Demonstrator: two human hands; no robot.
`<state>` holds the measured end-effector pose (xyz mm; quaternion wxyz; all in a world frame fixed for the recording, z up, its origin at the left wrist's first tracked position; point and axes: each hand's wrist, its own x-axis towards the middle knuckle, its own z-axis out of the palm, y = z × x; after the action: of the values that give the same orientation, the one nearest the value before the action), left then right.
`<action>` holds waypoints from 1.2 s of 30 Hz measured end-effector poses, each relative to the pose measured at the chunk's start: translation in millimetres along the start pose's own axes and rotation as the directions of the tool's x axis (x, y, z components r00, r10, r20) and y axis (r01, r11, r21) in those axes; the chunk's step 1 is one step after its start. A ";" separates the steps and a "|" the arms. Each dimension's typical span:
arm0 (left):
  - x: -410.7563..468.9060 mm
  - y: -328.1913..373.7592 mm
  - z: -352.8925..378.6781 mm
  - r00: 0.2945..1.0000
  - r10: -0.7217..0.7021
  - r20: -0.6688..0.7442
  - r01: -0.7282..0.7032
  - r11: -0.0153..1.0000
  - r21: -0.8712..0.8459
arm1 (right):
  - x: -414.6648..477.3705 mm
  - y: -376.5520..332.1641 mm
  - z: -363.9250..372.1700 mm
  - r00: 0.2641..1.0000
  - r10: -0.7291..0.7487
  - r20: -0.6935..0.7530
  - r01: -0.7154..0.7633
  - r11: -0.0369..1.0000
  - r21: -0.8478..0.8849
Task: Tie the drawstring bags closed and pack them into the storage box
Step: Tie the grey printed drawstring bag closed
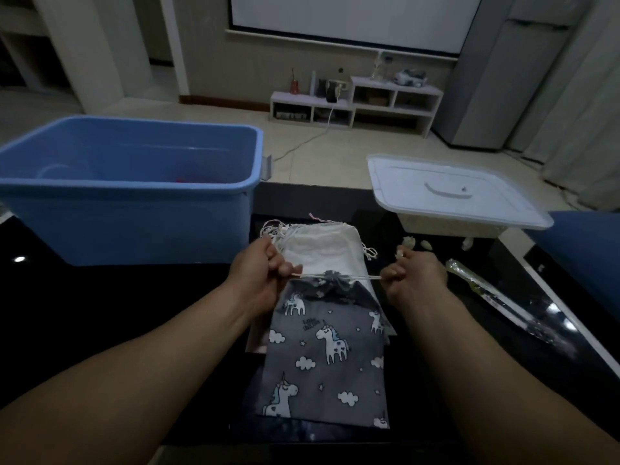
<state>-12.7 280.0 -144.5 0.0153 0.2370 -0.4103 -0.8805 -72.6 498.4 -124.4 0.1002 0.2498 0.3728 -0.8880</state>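
Note:
A grey drawstring bag (pixel 327 357) printed with white unicorns and clouds lies on the black table in front of me. Its mouth is gathered tight at the top. My left hand (pixel 260 275) grips the left end of its white drawstring (pixel 364 277). My right hand (pixel 414 276) grips the right end, and the cord runs taut between them. Behind it lies a stack of white drawstring bags (pixel 322 245) with loose cords. The blue storage box (pixel 131 209) stands open at the left.
A white box lid (pixel 453 193) rests on a clear container at the right. A clear plastic wrapper (pixel 496 303) lies on the table's right side. Small pale scraps (pixel 426 244) sit near the container. The glossy black table (pixel 100 297) ends at its far edge.

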 end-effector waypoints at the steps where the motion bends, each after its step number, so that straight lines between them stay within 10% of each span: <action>1: -2.6 2.4 4.7 0.997 0.070 0.016 -0.071 0.994 0.086 | -2.9 2.5 2.6 1.000 -0.018 -0.005 0.017 0.999 -0.049; 4: -8.8 10.7 16.1 0.946 0.274 0.175 -0.325 0.797 0.510 | -15.8 9.5 17.0 0.989 -0.124 0.078 0.138 0.966 -0.221; 8: -24.9 1.5 39.2 0.838 0.211 0.503 -0.541 0.209 0.814 | -47.5 12.3 38.4 0.864 -0.248 0.438 0.483 0.654 -0.583; 10: -28.8 -0.4 51.9 0.829 0.166 0.534 -0.555 0.118 0.824 | -62.5 16.3 47.1 0.782 -0.275 0.559 0.618 0.448 -0.646; 15: -25.3 0.9 57.9 0.792 0.118 0.600 -0.596 -0.067 0.800 | -65.7 16.7 50.3 0.709 -0.145 0.690 0.694 0.316 -0.647; 18: -22.5 -1.7 57.2 0.840 0.168 0.517 -0.538 0.126 0.834 | -61.7 7.5 48.3 0.724 -0.080 0.685 0.672 0.305 -0.674; 21: -3.9 -0.2 49.0 0.908 0.194 0.371 -0.418 0.456 0.786 | -45.9 -5.5 43.7 0.897 -0.202 0.393 0.433 0.570 -0.698; 24: -0.4 5.6 43.3 0.957 0.115 0.265 -0.265 0.712 0.650 | -30.1 -10.3 28.2 0.889 -0.240 0.391 0.447 0.262 -0.856; 26: -2.2 6.6 43.5 0.954 0.111 0.277 -0.271 0.708 0.652 | -39.5 4.2 22.8 0.881 -0.010 0.472 0.472 0.080 -0.878; 29: -3.7 5.4 44.6 0.948 0.143 0.285 -0.309 0.634 0.709 | -40.0 25.4 24.6 0.859 0.009 0.512 0.510 0.083 -0.856; 36: 0.0 7.5 36.0 0.923 0.204 0.325 -0.384 0.470 0.795 | -30.8 22.2 27.3 0.920 0.146 0.363 0.264 0.453 -0.852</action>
<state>-29.4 300.7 -119.3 0.0118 0.0570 -0.8191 -0.5706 -48.2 463.1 -105.7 0.2553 -0.0327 0.7618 -0.5945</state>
